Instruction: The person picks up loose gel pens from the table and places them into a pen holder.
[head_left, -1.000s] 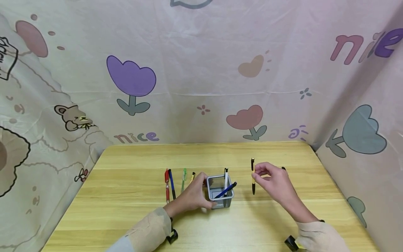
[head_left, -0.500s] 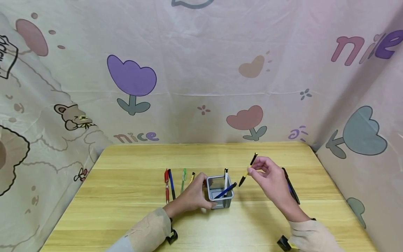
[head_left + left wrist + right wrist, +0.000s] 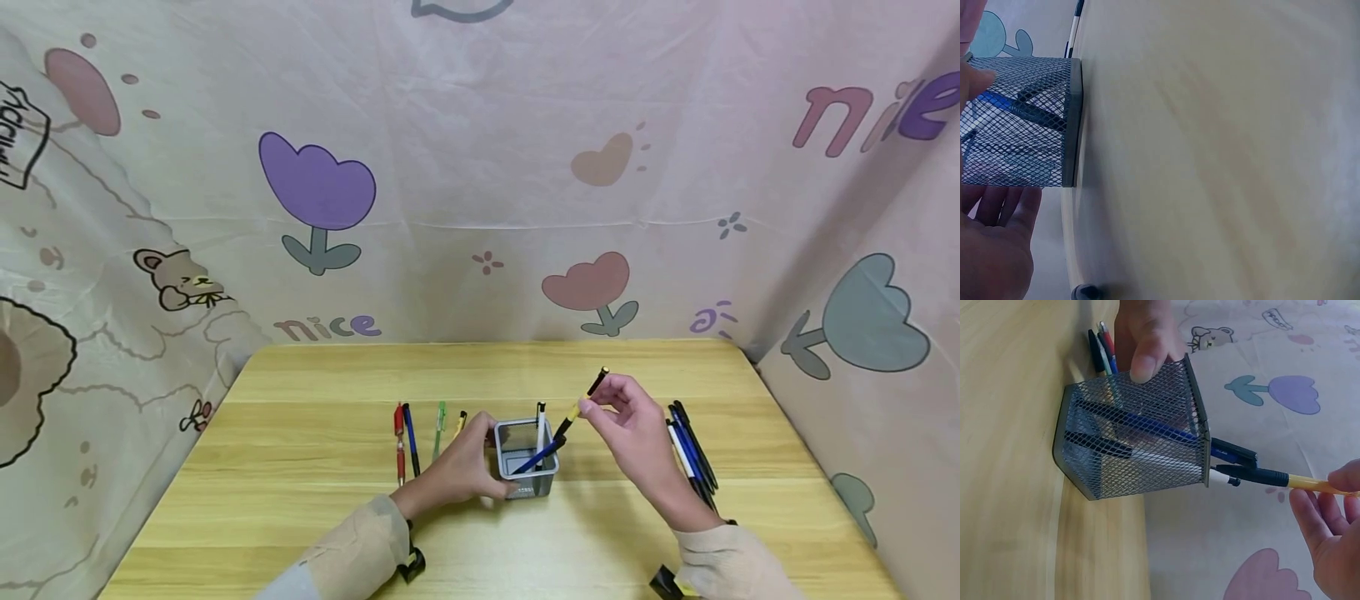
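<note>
Nearest, two sleeves [image 3: 358, 540] reached in from this side of the mesh pen holder [image 3: 534, 486], which stood upright on the table [image 3: 247, 500]. The left hand [image 3: 471, 465] gripped it from its left, thumb on the near side, fingers round the far side. Inside leaned a white pen [image 3: 541, 427] and a blue pen [image 3: 537, 457], the latter poking out over the holder's right edge. Up and right of the holder, the right hand [image 3: 636, 429] pinched a yellow-and-black pen [image 3: 573, 412], slanted, its tip down beside the rim; whether it touched the blue pen I couldn't tell.

That crowding looked like the likeliest trouble: the tip might have snagged on the rim or the blue pen's end, nudging that pen aside or twisting the held one loose from such a light pinch. Had the left hand slackened, a sideways push could probably have tipped the holder.

Left of the holder lay a red pen [image 3: 399, 442], a green pen [image 3: 439, 421] and others; right of it, a bunch of dark pens [image 3: 697, 458], partly hidden by the wrist. No brand on any pen was readable. Behind the holder, on the cloth [image 3: 450, 183], small lettering [image 3: 326, 327] to the left read "nice"; larger lettering [image 3: 832, 121] high on the right was broken by a fold.
</note>
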Demonstrator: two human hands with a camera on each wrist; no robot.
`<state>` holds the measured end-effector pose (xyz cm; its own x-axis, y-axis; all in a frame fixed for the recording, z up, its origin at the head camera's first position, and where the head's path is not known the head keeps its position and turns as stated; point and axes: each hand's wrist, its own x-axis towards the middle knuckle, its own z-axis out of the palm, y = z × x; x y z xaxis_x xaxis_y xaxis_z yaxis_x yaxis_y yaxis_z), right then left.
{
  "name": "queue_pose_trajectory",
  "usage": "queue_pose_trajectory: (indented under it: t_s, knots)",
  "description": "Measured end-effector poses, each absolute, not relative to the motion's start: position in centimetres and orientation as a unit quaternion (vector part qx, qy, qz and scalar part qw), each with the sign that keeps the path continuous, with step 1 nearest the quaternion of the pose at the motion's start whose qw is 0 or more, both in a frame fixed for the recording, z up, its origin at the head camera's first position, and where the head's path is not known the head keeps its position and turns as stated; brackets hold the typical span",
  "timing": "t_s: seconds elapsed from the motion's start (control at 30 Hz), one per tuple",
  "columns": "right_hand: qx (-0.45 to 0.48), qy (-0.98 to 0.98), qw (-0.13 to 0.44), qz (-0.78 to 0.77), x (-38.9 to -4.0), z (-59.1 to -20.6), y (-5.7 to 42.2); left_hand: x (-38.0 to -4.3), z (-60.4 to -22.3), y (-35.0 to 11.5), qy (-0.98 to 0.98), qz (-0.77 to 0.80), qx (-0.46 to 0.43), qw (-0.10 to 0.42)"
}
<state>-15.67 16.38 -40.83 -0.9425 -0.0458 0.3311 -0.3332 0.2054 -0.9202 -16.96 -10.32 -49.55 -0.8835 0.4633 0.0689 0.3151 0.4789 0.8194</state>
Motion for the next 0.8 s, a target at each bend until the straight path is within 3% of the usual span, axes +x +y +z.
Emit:
queue_pose_trajectory:
  t_s: [0.37, 0.8]
  knots:
    - [0.134, -0.765, 0.083, 0.625, -15.8, -41.7, 15.6, -16.9, -49.4, -10.2, 0.849, 0.47, 0.223, 0.09]
    - [0.08, -0.806, 0.012, 0.587, -16.0, -43.5, 15.1, -16.9, -49.2, -10.2, 0.849, 0.47, 0.225, 0.089]
